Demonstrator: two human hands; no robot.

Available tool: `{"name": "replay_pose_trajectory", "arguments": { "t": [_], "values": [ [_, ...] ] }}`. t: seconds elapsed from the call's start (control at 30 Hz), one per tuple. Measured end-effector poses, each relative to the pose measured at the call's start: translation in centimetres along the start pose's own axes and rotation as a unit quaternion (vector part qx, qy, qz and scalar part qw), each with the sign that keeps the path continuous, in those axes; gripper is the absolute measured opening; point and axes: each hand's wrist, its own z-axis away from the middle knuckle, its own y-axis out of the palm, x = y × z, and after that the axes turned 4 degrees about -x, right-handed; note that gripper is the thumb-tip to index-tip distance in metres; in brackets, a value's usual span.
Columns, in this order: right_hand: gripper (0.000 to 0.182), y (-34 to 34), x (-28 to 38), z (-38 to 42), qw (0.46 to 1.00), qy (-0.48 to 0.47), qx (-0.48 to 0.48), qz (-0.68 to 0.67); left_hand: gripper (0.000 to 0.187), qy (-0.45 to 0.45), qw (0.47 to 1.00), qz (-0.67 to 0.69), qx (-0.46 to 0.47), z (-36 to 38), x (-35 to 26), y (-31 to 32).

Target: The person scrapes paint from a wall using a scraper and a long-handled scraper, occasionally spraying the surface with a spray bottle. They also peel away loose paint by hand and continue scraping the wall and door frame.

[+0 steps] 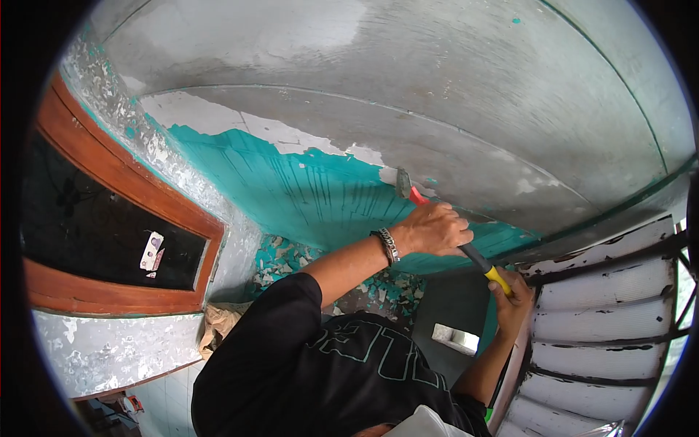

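Observation:
A long-handled scraper (478,258) has a grey metal head, a red neck and a black and yellow handle. Its head rests against the wall at the ragged edge between teal paint (291,186) and bare grey surface (437,73). My left hand (435,229), with a chain bracelet at the wrist, is closed round the handle near the red neck. Farther down, my right hand (514,300) grips the yellow end. Between the teal and the grey runs a band of pale exposed surface (284,136).
Paint flakes (284,258) litter the floor below the wall. A wood-framed window (211,251) is at the left, with a crumpled brown bag (218,326) below it. A white block (455,339) lies on a dark surface (451,298). Slatted panels (601,320) stand at the right.

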Motion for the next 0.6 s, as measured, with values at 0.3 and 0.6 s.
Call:
{"name": "replay_pose_trajectory", "arguments": {
  "t": [0.3,0.6],
  "values": [
    [0.028,1.8,0.8,-1.4,1.000,0.010,0.016,-0.002,0.036,-0.006,1.000,-0.021,-0.021,1.3,1.0,-1.1],
    [0.025,3.7,0.2,1.6,0.977,0.084,0.146,0.131,0.025,-0.052,0.991,-0.006,0.123,2.9,-0.4,-1.4]
  ]
}}
